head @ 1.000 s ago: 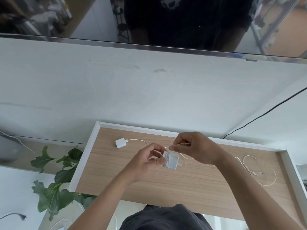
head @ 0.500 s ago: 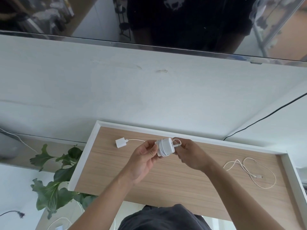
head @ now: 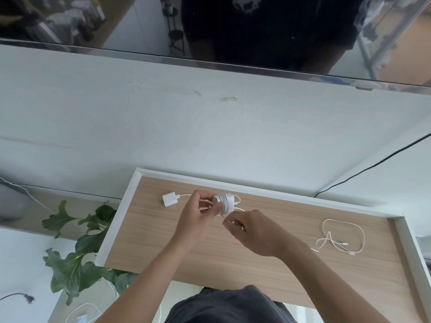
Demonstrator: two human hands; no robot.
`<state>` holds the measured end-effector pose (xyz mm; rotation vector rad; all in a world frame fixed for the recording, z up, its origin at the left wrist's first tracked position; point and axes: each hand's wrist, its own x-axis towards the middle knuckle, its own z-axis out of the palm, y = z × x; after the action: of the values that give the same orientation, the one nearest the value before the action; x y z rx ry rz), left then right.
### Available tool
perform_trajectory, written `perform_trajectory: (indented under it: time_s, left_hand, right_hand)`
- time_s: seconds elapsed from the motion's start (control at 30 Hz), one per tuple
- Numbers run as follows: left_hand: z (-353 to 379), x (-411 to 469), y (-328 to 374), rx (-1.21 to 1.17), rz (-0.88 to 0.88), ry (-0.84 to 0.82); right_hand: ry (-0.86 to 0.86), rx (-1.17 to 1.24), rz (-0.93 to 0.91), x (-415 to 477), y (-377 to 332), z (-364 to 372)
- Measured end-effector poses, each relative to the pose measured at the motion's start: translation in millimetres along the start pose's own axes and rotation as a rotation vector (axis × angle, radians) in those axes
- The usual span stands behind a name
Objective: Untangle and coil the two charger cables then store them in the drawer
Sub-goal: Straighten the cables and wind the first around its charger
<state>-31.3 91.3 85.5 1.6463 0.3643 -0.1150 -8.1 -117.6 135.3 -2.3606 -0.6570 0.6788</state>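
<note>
Over the open wooden drawer, my left hand holds a white charger plug with its white cable wound around it in several turns. My right hand pinches the free length of that cable just below the plug. The loose end of the cable lies in loops on the drawer floor at the right. A second white charger plug lies on the drawer floor to the left of my hands, its cable running behind my left hand.
The drawer has white side walls. A white cabinet top and a dark TV screen lie beyond it. A black cable crosses the top at right. A green plant stands lower left, beside a floor cable.
My right hand has dropped from beside the plug to below it, pulling the cable around. The loose end at the right has slid and bunched closer.
</note>
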Motion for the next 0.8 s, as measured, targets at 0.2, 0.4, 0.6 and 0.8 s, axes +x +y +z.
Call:
perform_trajectory:
  time_s: [0.2, 0.4, 0.6, 0.8]
  left_hand:
    - [-4.7, -6.7, 0.1, 0.124, 0.063, -0.073]
    - [-12.6, -16.5, 7.2, 0.049, 0.028, -0.286]
    - [-13.1, -19.3, 16.2, -0.142, 0.040, -0.358]
    - [-2.3, -19.9, 15.9, -0.561, -0.052, -0.353]
  right_hand:
    - [0.082, 0.009, -0.016, -2.6, -11.8, -38.1]
    - [0.187, 0.125, 0.031, 1.9, -6.9, -55.0]
    - [0.195, 0.319, 0.091, 2.9, 1.1, -52.5]
    - [0.200, 0.468, 0.202, 2.2, 10.2, -31.3]
